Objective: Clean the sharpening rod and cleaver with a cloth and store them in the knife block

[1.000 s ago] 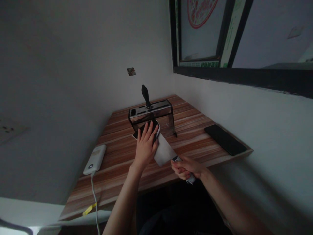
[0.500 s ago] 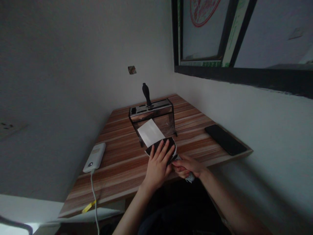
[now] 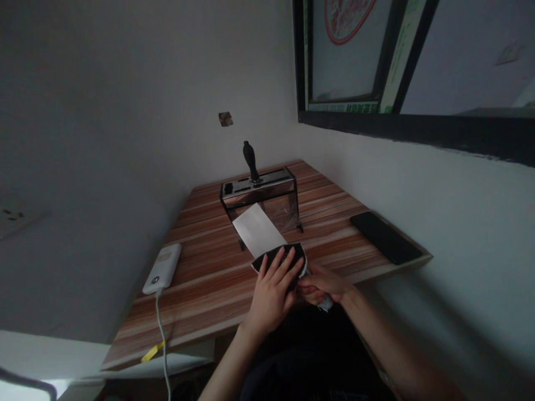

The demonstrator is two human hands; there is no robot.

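1. Your right hand (image 3: pixel 322 282) is clamped around the handle (image 3: pixel 325 303) of the knife (image 3: pixel 254 228), fingers closed, with the pale handle end sticking out below your fist.
2. Your left hand (image 3: pixel 272 291) lies over a black cloth (image 3: pixel 297 250) with a white edge, fingers slightly apart and fairly straight, pressing the cloth on the knife near the handle; you do not show whether the thumb pinches it.
3. The knife slants from your right hand, over the near part of the table (image 3: pixel 200 259), toward the rack (image 3: pixel 267 182); I cannot tell whether its tip touches either.
4. In the rack stands an upright black handle (image 3: pixel 249 160).
5. To your left lies a white power bank (image 3: pixel 163 268), its cable (image 3: pixel 161 320) running off the near edge beside a yellow tag (image 3: pixel 152 352).
6. To your right lies a dark phone (image 3: pixel 385 238).
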